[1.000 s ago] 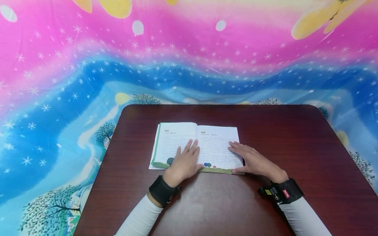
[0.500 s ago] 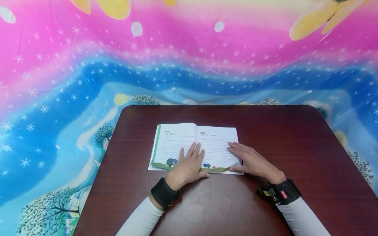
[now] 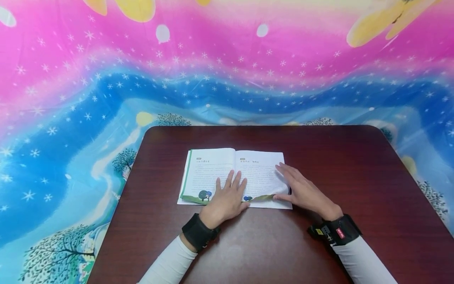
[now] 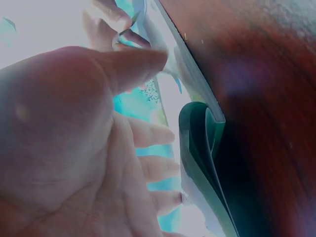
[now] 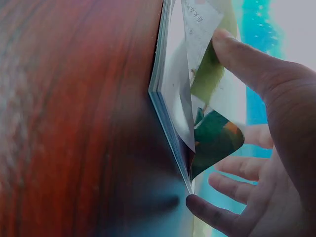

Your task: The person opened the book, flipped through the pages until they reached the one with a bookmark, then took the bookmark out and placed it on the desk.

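Observation:
An open book (image 3: 213, 173) lies on the table, its printed pages facing up. My left hand (image 3: 227, 199) rests over the book's lower middle with fingers spread, across the fold; the left wrist view shows its palm (image 4: 59, 138) side. At the book's right side, my right hand (image 3: 305, 193) reaches over the edge, its thumb on the lower part of a right-hand page (image 5: 210, 74). That page's lower edge is buckled and raised, with its curled corner (image 5: 217, 140) towards the fingers in the right wrist view. The right fingers are fairly straight, apart from the thumb.
The dark red-brown wooden table (image 3: 340, 157) has rounded far corners. Behind it hangs a pink and blue cloth (image 3: 227, 67) with snowflakes and trees. Each wrist wears a black strap (image 3: 200, 232), below white sleeves.
My right thumb has moved left and up, and the right page's lower edge has lifted and curled. My left hand has shifted slightly right and now lies still.

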Demonstrator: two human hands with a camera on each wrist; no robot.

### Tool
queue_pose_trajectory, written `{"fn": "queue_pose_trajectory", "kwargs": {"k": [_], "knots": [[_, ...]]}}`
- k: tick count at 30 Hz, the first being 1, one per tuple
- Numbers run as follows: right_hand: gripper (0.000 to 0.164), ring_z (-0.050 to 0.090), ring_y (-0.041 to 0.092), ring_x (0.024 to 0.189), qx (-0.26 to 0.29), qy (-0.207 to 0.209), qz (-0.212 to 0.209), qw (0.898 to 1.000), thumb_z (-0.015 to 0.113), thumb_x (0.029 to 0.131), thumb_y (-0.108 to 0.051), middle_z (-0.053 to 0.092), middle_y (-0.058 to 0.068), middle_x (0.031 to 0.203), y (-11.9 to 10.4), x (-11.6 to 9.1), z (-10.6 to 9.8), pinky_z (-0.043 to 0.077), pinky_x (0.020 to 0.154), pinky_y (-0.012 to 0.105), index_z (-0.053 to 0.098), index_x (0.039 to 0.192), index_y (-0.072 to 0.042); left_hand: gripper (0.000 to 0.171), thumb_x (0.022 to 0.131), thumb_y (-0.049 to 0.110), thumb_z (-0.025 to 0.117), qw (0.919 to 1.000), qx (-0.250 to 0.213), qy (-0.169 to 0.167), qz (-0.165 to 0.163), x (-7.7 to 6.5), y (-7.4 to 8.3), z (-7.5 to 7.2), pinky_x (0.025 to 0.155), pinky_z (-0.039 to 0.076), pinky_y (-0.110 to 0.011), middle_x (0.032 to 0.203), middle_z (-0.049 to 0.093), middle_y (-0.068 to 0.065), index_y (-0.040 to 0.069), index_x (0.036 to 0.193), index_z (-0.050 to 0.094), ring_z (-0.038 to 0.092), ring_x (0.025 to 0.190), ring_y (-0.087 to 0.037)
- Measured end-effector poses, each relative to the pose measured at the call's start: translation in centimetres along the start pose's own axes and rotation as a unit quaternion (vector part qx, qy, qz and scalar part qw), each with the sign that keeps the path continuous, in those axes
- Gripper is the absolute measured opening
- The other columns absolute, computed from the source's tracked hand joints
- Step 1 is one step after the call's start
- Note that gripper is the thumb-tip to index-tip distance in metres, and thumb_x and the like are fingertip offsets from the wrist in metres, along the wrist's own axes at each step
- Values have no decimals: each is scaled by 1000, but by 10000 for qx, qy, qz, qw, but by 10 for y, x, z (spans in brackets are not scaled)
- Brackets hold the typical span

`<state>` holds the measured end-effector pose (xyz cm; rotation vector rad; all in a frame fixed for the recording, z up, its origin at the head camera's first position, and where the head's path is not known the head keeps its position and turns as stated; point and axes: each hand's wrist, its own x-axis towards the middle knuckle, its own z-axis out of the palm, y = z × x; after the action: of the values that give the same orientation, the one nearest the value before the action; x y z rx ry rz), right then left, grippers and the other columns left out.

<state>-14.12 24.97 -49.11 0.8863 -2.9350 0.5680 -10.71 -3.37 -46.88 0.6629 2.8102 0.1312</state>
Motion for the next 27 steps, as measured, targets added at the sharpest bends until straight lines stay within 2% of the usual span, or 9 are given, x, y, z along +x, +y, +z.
{"fn": "queue_pose_trajectory", "kwargs": {"k": [3,8,14,17,21,27], "knots": [[110,31,34,141,125,-52,290,9995,73,74,-60,25,15,161,-1,0,-2,45,99,57,19,159,-16,72,98,47,44,10000,15,41,7,0,0,0,112,18,-66,166,10,-12,13,158,24,4,151,-32],[118,29,36,141,188,-56,581,9981,72,75,-61,22,17,162,0,1,-2,45,98,59,5,161,-16,67,99,35,42,9995,-10,328,25,1,2,2,109,21,-69,165,13,-15,11,158,23,8,150,-36],[115,24,40,144,101,-36,879,9961,68,81,-57,17,21,163,3,2,-3,42,99,62,-6,159,-14,68,97,30,46,9985,21,537,-63,1,5,3,107,24,-71,164,17,-18,9,158,24,11,148,-40],[115,22,42,144,36,-84,1030,9946,69,81,-54,16,23,162,3,2,-3,39,101,63,-3,159,-10,69,96,26,49,9981,-141,570,-173,2,4,2,106,24,-71,163,16,-19,8,158,24,11,148,-42],[115,20,40,146,67,-354,1093,9934,70,79,-57,14,23,163,2,1,-3,34,106,62,5,159,-6,73,94,25,52,9956,-452,754,-311,3,2,0,106,26,-70,164,14,-19,7,158,21,12,148,-42],[111,17,36,148,1,-652,669,9956,72,77,-57,17,18,164,-2,-1,-2,27,113,57,18,158,-5,80,92,25,58,9893,-673,1213,-443,4,-4,-9,105,30,-68,164,14,-18,5,158,17,14,148,-40]]}}
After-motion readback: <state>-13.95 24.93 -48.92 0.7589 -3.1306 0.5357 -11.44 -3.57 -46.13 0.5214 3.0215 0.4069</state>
